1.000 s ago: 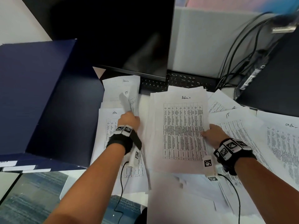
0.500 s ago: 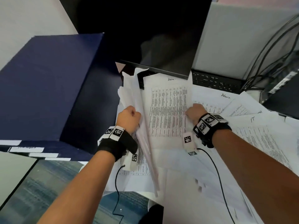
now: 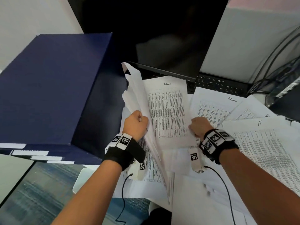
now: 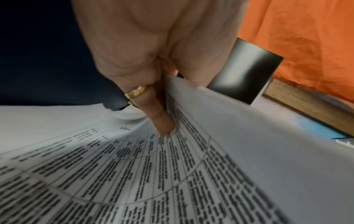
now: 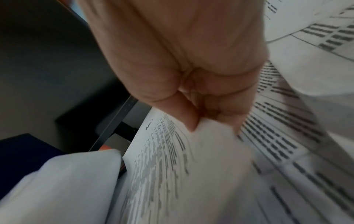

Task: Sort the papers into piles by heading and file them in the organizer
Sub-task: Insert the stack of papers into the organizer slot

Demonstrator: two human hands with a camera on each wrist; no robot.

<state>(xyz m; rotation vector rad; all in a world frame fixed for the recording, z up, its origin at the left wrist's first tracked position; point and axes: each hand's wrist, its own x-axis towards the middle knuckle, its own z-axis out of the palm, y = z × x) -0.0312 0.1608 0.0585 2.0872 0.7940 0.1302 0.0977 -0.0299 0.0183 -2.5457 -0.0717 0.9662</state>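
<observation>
Both hands gathering white printed sheets

Left hand (image 3: 136, 124) clenches an upright sheaf (image 3: 138, 95); right hand (image 3: 198, 125) pinches the "Admin" page (image 3: 167, 111) beside it, probably to merge them.

a sheaf of white papers (image 3: 138, 101) stands tilted on edge just beside the navy blue organizer (image 3: 48, 88), with a printed table sheet headed "admin" (image 3: 167, 111) lifted at its right. more table sheets (image 3: 267, 151), some headed "admin" and one "it", lie overlapping flat to the right.
</observation>
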